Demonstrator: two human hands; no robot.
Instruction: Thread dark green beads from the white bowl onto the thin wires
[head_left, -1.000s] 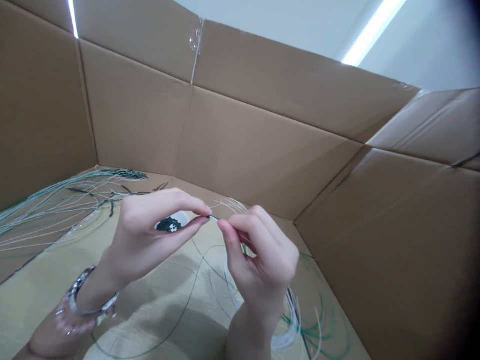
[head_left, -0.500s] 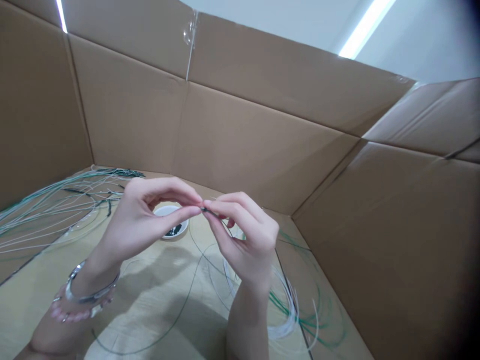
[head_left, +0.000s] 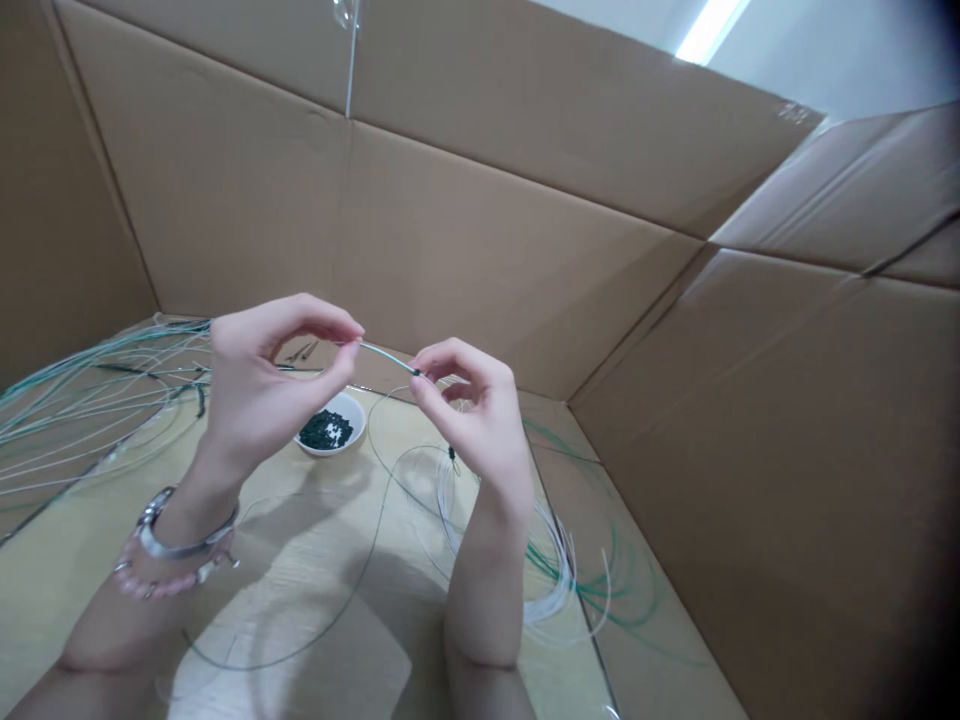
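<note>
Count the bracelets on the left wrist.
2: a silver metal bracelet and a pink beaded bracelet, side by side on the left wrist. Others could be hidden on the wrist's far side.

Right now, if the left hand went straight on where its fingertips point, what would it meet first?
The right hand, most likely: the left hand points along the pale wire pinched between them, though depth is hard to judge.
</note>
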